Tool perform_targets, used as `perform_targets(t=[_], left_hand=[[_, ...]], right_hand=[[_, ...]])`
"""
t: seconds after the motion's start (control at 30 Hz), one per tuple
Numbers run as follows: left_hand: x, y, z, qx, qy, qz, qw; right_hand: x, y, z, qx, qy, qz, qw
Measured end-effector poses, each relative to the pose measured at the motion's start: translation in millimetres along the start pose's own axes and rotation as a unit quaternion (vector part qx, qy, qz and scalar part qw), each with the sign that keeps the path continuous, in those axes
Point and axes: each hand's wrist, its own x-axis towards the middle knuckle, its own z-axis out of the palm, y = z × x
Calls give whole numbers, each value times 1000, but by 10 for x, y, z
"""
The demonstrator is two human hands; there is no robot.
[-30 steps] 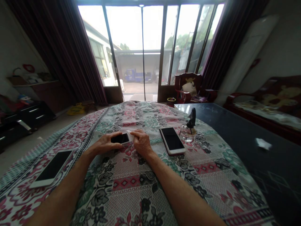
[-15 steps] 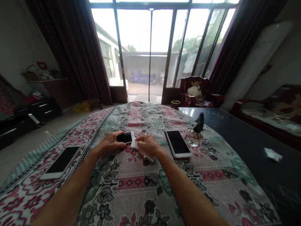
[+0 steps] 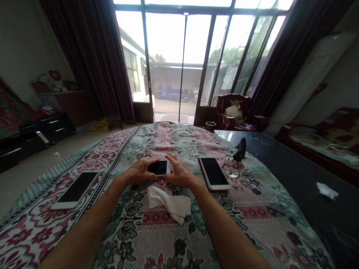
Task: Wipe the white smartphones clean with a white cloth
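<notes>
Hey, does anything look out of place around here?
Yes, one thing: a crumpled white scrap, probably a tissue, lies by itself on the dark glossy tabletop to the right. It looks like stray litter, since it sits well away from everything else on that surface.

I'm getting strong daylight through the glass doors (image 3: 179, 63), which washes out the sky (image 3: 171, 37). The curtains (image 3: 95, 63) fall nearly black in the dim room. The wide lens bows the edges, and fine detail looks slightly soft.
</notes>
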Motion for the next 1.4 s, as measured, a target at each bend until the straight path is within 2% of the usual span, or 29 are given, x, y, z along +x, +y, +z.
perform_targets(t=[0.1, 0.2, 0.33, 0.43, 0.5, 0.57, 0.67, 0.7, 0.8, 0.93, 1.07, 1.23, 1.4], left_hand=[[-2, 18, 29, -4, -15, 39, 999], [-2, 24, 57, 3, -29, 61, 998], [7, 50, 105, -1, -35, 60, 998], [3, 9, 65, 3, -25, 65, 998], [-14, -102, -29, 11, 7, 29, 999], [-42, -275, -155, 11, 67, -44, 997], [-92, -538, -302, 5, 167, -173, 971], [-105, -596, -318, 0, 176, -200, 964], [-114, -642, -264, -52, 166, -225, 959], [-83, -531, -131, -57, 160, -162, 972], [-82, -452, -105, -84, 111, -133, 981], [-93, -416, -108, -142, 99, -148, 974], [-99, -424, -103, -168, 104, -156, 968]], right_hand=[[-32, 24, 18, -1, -44, -39, 998], [-41, 50, 22, -10, -56, -60, 997], [-52, 67, 16, -20, -55, -43, 997], [-63, 82, 19, -30, -55, -13, 998], [-63, 105, 27, -30, -57, 3, 998], [-59, 134, 39, -27, -58, 11, 998], [-53, 164, 50, -19, -55, 11, 998], [-53, 167, 49, -17, -54, 12, 998], [-53, 156, 29, -16, -63, 13, 998], [-51, 120, -11, -12, -84, 5, 996], [-42, 88, -23, -23, -86, 14, 996], [-38, 101, -9, -37, -91, 17, 995], [-26, 171, 6, -24, -85, -9, 996]])
